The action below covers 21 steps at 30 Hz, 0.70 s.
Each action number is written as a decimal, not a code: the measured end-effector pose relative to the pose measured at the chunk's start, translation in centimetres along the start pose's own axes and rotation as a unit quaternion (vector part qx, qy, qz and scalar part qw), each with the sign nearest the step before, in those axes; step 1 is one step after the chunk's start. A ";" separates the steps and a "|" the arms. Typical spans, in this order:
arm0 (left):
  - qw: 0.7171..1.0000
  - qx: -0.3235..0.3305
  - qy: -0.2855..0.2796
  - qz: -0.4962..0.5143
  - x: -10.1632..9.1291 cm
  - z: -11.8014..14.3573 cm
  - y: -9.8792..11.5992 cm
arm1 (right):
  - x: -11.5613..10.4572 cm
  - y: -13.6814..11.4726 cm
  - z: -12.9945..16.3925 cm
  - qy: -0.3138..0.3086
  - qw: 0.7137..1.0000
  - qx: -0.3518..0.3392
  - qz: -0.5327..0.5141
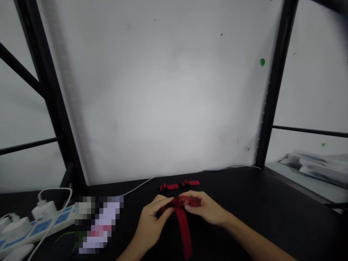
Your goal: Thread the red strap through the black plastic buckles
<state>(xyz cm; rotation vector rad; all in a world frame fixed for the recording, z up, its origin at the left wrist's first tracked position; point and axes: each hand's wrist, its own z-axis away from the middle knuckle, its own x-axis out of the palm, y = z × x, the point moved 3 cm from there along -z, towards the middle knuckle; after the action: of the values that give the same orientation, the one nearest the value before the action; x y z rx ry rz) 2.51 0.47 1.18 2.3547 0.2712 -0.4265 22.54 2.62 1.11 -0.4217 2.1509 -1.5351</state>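
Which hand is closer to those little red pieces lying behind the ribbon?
Probably the right hand. It sits just in front of the small red pieces on the black table, while the left hand is lower. Both pinch the red ribbon.

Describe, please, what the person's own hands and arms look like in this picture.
Both the left hand and the right hand are bare: no gloves, and no rings or watch that the blurred view shows. The forearms are bare as far as the frame's lower edge, with no sleeve in sight.
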 end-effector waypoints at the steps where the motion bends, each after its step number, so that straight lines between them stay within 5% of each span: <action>1: 1.000 -0.003 -0.008 0.003 0.3 0.2 0.1 | 0.8 0.5 -0.2 0.021 0.999 0.006 -0.042; 5: 0.999 0.023 -0.020 -0.027 0.4 0.4 0.4 | 1.7 1.5 -1.2 0.126 0.976 0.000 -0.180; 8: 0.992 0.085 -0.066 -0.064 -0.4 0.4 0.6 | -1.0 0.4 -2.4 0.196 0.940 -0.017 -0.279; 10: 0.981 0.126 -0.103 -0.109 -0.9 0.4 0.4 | -3.3 -0.9 -3.6 0.209 0.951 -0.029 -0.227; 14: 0.955 0.155 -0.157 -0.200 -1.0 0.9 -0.1 | -4.8 -1.7 -6.5 0.076 0.997 0.009 0.033; 17: 0.941 0.156 -0.190 -0.233 -0.6 1.2 0.1 | -3.0 0.4 -7.9 -0.052 0.968 0.018 0.243; 21: 0.936 0.146 -0.220 -0.231 -0.4 1.5 0.6 | -1.1 3.6 -8.1 -0.064 0.945 0.015 0.322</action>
<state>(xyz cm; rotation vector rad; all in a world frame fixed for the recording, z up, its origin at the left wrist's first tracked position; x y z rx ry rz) 1.97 -1.02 0.61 2.3810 0.5812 -1.2775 19.22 10.86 0.13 0.1837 1.8920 -1.1241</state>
